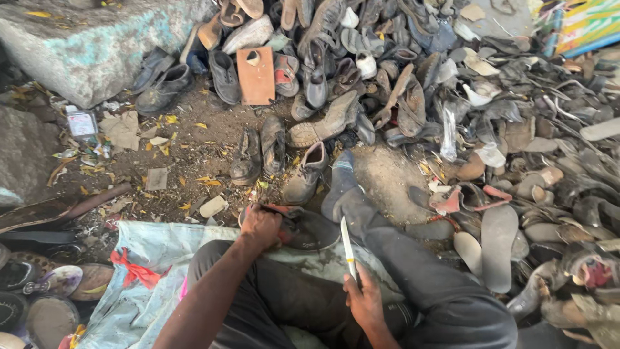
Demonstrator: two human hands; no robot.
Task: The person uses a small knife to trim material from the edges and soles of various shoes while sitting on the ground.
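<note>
— Where was the dark shoe [309, 231] seen?

— It was laid on the pale blue sheet [152, 258], near the middle, and was gripped at its left end by the left hand [261, 226], closed tightly around it.

— And the right hand [363, 298]?

— It was curled shut around a pale blade [348, 248], pointed away. A heap of worn shoes [400, 77] was spread far and right, a stone block [90, 45] far left.

1. Heap of worn shoes [400, 71] and loose soles [498, 242] across dirt ground [194, 139].
2. Brown flat board [256, 76] among shoes.
3. Grey stone block [84, 45], upper left.
4. Pale blue sack [145, 258] with red strip [132, 271].
</note>
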